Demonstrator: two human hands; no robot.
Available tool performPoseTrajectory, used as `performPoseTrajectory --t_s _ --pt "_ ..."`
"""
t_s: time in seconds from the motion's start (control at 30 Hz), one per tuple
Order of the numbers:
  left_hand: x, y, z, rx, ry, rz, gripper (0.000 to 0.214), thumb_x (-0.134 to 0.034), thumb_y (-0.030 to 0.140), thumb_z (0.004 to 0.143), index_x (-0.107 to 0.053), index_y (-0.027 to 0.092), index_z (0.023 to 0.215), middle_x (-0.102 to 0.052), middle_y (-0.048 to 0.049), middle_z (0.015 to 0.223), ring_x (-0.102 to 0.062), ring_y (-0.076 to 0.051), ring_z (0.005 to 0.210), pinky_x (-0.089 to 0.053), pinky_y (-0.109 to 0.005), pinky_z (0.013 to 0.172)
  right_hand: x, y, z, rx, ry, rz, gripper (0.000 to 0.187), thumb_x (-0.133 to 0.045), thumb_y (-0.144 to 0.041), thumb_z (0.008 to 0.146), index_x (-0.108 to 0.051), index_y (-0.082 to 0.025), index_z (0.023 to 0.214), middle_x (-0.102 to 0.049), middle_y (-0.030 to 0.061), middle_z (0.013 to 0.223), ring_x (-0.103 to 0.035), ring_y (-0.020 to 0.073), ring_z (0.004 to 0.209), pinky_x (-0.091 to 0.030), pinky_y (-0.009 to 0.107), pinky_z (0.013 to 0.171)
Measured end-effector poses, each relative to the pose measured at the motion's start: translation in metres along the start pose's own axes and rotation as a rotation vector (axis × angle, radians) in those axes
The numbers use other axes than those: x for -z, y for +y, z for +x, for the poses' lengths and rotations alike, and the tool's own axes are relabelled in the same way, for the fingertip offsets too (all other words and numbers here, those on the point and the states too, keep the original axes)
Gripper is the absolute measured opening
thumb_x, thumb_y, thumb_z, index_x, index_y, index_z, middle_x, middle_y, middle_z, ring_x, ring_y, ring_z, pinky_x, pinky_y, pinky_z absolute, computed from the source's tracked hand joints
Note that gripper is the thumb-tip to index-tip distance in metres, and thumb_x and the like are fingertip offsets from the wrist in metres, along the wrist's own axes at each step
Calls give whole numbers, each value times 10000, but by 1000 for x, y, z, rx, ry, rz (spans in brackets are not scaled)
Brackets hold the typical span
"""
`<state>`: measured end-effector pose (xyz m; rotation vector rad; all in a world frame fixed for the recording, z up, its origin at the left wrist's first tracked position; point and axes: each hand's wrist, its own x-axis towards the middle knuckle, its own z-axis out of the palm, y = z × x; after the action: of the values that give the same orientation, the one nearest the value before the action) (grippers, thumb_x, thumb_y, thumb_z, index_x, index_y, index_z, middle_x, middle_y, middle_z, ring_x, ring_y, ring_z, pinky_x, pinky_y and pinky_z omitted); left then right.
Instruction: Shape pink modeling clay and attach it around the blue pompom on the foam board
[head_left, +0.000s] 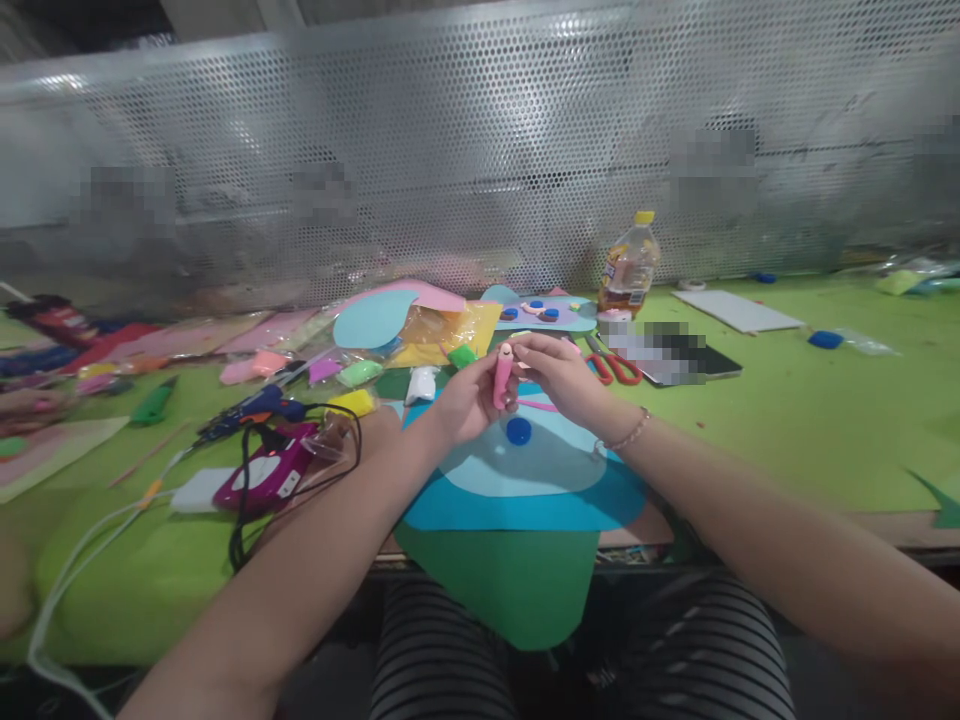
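Observation:
My left hand [466,398] and my right hand [559,378] meet above the table's near edge, and both are closed on a small pink clay roll [502,376] held upright between the fingers. Its top end is pale with a small mark. A thin pink strip [536,405] runs below my right hand. Under the hands lies a stack of felt sheets: light blue [525,465] with a round blue clay dot [518,431], darker blue [525,510], and green [517,585] hanging over the edge.
Red-handled scissors [611,365] and a dark tablet [690,360] lie right of my hands, with a plastic bottle [628,265] behind. Clay packets [360,373], a blue glue gun [247,412], a magenta device [266,475] with cables and paper sheets lie on the left. A perforated metal screen [480,150] backs the table.

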<state>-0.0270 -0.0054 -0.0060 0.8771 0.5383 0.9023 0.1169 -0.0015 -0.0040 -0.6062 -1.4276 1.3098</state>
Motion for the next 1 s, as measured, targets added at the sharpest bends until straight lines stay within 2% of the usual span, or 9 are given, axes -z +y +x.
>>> performPoseTrajectory --t_s 0.2,0.37,0.53,0.73,0.9,1.0 --pt "0 1 1 -2 -18 -25 245 -466 310 861 -559 135 717 -491 4 542 -435 -74 449 -387 -215 486 -2 2 1 0 -17 -15 243 -680 -366 720 -604 -176 850 -565 -19 721 -532 104 642 -454 282 639" --pt "1 1 0 15 -46 -23 311 -473 376 858 -574 121 712 -483 0 534 -430 -77 445 -395 -220 484 -1 5 2 12 -16 -65 248 -655 -378 747 -595 -167 864 -545 -26 707 -519 96 631 -443 274 621" --pt "2 1 -1 19 -70 -40 345 -452 371 873 -551 135 642 -463 -3 511 -436 -88 452 -380 -216 466 1 8 2 8 -83 -90 251 -612 -410 790 -592 -167 846 -527 -33 630 -516 101 578 -432 265 563" --pt "0 1 -3 46 -121 -54 433 -349 409 914 -559 131 656 -449 -12 512 -413 -86 447 -376 -208 463 3 10 4 9 -86 -101 268 -602 -424 797 -580 -158 772 -530 -31 607 -511 93 566 -439 255 564" --pt "-2 0 -2 35 -135 -72 423 -381 469 895 -535 149 665 -417 9 504 -400 -83 437 -355 -198 439 4 10 2 32 -101 -103 234 -641 -384 775 -589 -161 826 -584 -15 696 -538 92 602 -445 239 560" --pt "-1 -3 0 8 -118 -25 440 -373 495 891 -534 150 670 -427 10 516 -399 -78 440 -377 -201 459 4 10 1 18 -110 -96 238 -638 -393 778 -576 -165 807 -574 -22 641 -544 100 560 -456 250 540"
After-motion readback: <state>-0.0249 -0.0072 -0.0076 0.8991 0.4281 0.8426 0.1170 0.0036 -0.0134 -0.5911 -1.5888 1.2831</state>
